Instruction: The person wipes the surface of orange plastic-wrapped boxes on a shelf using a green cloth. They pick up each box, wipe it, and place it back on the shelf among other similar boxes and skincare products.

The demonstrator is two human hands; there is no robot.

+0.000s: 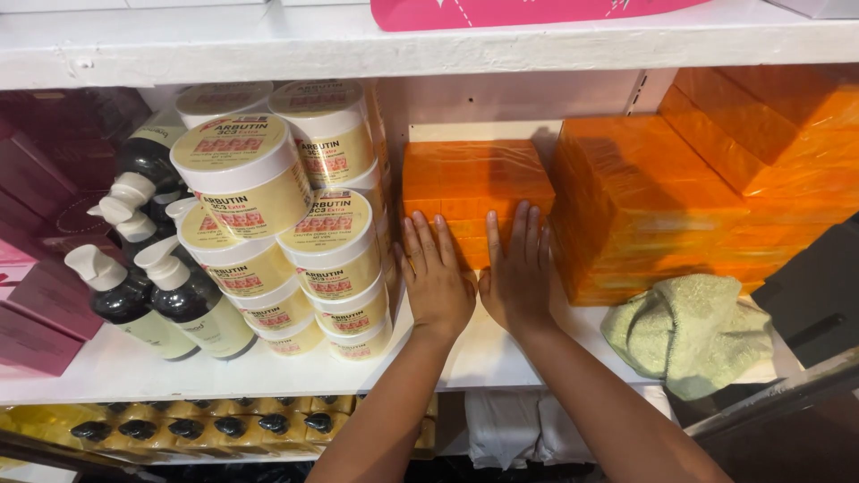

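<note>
We see the left hand (436,279) and the right hand (517,274) laid flat side by side, fingers straight and spread, gripping nothing. Both press their palms against the front face of a low orange block (474,174), a stack of wrapped orange bars standing on the white shelf (116,367) (the thumbs nearly meet between the two hands).

Just right of the block we find a taller orange stack (640,192), set at a slight angle, and further right still more orange packs (769,134) reach up toward the shelf above. A crumpled pale green cloth (693,331) lies on the shelf edge, below these packs and well apart from the right hand.

Left of the left hand, almost touching it, rise columns of white jars (327,259) with yellow labels, stacked several high. Beyond them stand dark pump bottles (179,300), then maroon boxes (45,224) at the far left.

On the shelf below, a row of yellow bottles (206,429) with black caps shows.
</note>
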